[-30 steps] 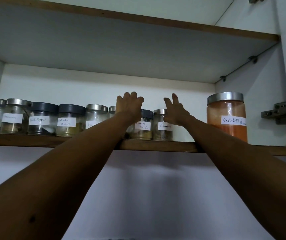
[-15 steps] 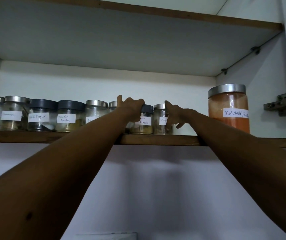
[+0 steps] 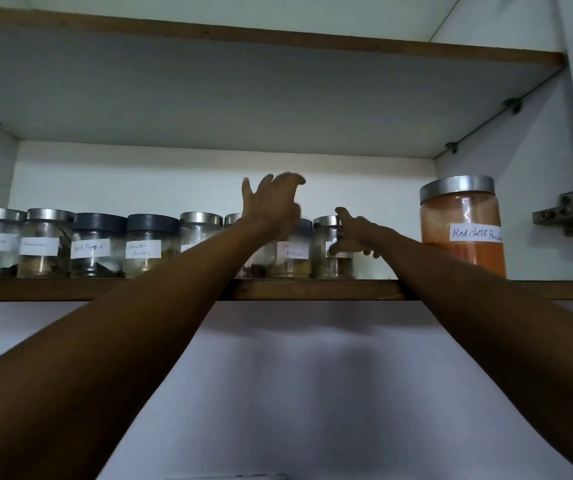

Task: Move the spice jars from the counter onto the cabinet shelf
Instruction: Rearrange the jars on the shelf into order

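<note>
A person is reaching up to a cabinet shelf (image 3: 70, 289) lined with spice jars (image 3: 151, 245). The left hand (image 3: 273, 206) is hovering, fingers spread, empty; the right hand (image 3: 356, 233) is curling around the end jar (image 3: 332, 266), probably settling it. Next, letting go gently.

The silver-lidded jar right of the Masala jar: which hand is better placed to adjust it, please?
Likely right: the right hand touches that jar, thumb on its front; the left hand hovers higher, touching nothing.
</note>
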A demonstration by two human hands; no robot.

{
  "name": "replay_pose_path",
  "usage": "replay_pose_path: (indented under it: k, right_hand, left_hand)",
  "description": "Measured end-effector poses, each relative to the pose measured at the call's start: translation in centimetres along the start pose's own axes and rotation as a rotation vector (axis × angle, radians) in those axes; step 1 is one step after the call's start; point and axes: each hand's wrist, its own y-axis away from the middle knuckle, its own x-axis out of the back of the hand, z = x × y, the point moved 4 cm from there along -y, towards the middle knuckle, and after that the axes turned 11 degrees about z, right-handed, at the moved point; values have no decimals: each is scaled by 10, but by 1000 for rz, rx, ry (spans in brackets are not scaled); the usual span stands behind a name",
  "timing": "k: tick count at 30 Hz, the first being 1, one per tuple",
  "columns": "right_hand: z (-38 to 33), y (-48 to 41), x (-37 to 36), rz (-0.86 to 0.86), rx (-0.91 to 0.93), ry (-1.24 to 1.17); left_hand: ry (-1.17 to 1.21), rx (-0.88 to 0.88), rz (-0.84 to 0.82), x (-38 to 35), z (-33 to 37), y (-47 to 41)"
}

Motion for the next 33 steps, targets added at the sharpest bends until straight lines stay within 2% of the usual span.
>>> replay_pose_path:
  k: [2,7,14,18,23,26,30,33]
  right_hand:
    - [0,-1,5,100,-26,28]
    - [-10,8,21,336,34,74]
    - [-19,17,29,398,126,149]
    - [-28,21,29,364,137,133]
    - [-52,37,50,510,202,134]
    - [-62,58,69,612,319,183]
    - [-52,87,96,720,466,298]
    - [-32,102,113,786,474,362]
  left_hand:
    - [115,-11,71,24,21,9]
    - [113,-91,-102,45,61,68]
    - [-150,-151,-13,32,67,98]
    - [-256,-177,-60,31,69,99]
    - [-223,-113,-112,32,66,98]
    - [-199,-67,-201,32,66,97]
    - [-148,-10,-316,29,66,96]
    - [-134,9,-368,28,64,95]
